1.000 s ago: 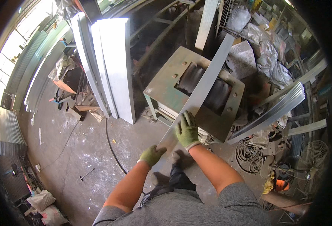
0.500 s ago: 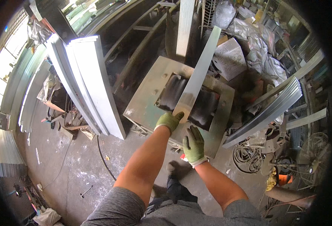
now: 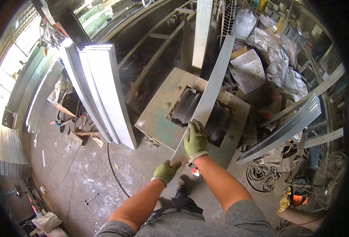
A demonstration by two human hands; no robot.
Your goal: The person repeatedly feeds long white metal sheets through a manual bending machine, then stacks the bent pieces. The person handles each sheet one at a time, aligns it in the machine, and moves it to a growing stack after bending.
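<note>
A long flat metal strip slants across a worn metal machine table, over an opening with dark, blurred rollers. My left hand, in a green glove, is closed on the strip's near end, off the table's front edge. Further up, my gloved right hand lies flat on top of the strip, its fingers stretched out along it near the opening. The underside of the strip and the left fingertips are hidden.
Tall pale metal strips stand left of the machine; more strips lean on its right. A coiled cable lies on the floor at the right, near a fan. A dark hose crosses the floor. Plastic-wrapped bundles fill the back right.
The strip has come nearer to me across the opening, with my left hand drawn back and down to the left. My right hand has moved from beside the strip onto its top.
</note>
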